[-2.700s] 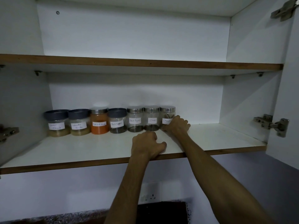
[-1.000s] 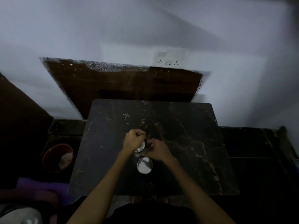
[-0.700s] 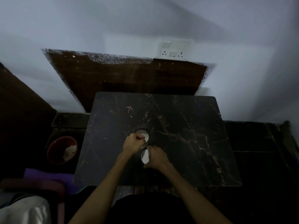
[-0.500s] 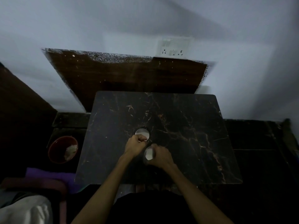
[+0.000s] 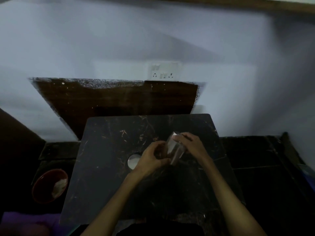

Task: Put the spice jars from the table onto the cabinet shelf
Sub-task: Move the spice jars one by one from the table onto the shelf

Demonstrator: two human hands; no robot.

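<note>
Above the dark marble table (image 5: 105, 184), a clear spice jar (image 5: 175, 149) is lifted and tilted, blurred by motion. My right hand (image 5: 192, 147) wraps over its upper end. My left hand (image 5: 151, 159) has its curled fingers against the jar's left side. A second spice jar (image 5: 134, 161) with a round silver lid stands on the table just left of my left hand, which partly covers it. The cabinet's shelf is out of view; only its brown lower edge (image 5: 238, 2) shows at the top.
A dark brown slab (image 5: 119, 99) lies behind the table against the white wall, with a socket plate (image 5: 164, 72) above it. A red bowl (image 5: 49, 185) sits on the floor at the left. Dark floor lies to the right.
I have turned from the shelf of jars down to the table. Both hands reached the two jars there; one jar has risen and tilted to the right between my hands, the other stays put.
</note>
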